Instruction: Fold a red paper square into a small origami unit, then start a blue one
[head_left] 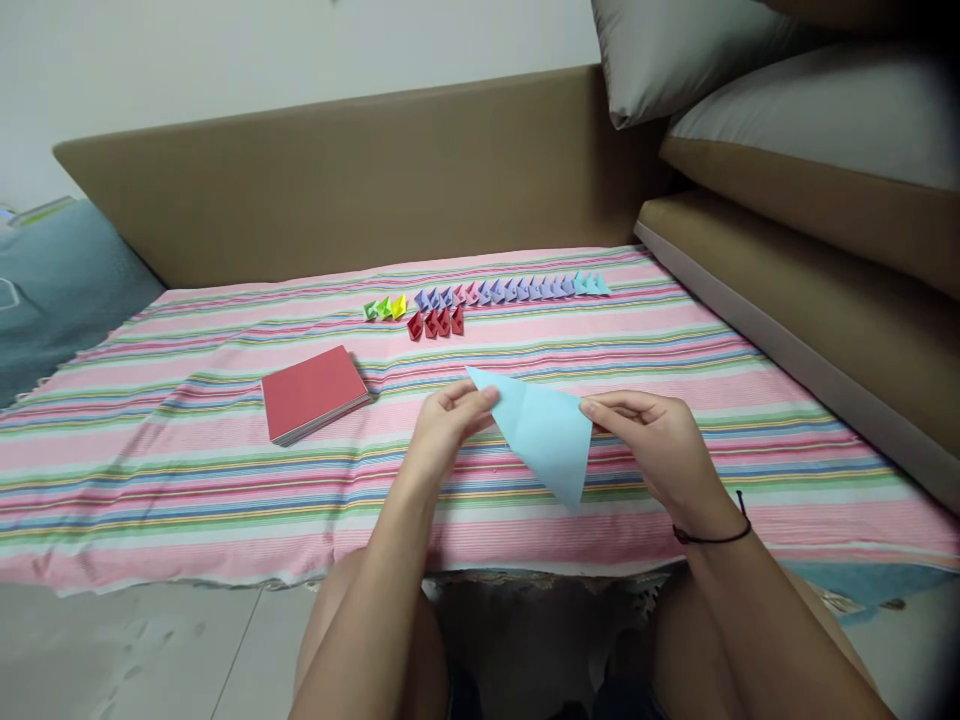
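A light blue sheet of paper (544,430) is held up between my two hands, above the striped cloth. It has a crease near its upper left and one corner points down. My left hand (454,415) pinches its left part between thumb and fingers. At the upper right edge, the thumb and fingers of my right hand (652,430) pinch the same sheet. A dark cord bracelet circles my right wrist. Beyond the paper stand small folded paper pieces: a long row in blue, purple and pink (517,290), several red ones (435,323), and green and yellow ones (385,308).
On the left lies a stack of paper with a red top (304,390). The pink striped cloth (187,500) covers the seat. A brown backrest (360,180) rises behind, and cushions (810,290) are piled on the right. Below the front edge is a tiled floor (150,650).
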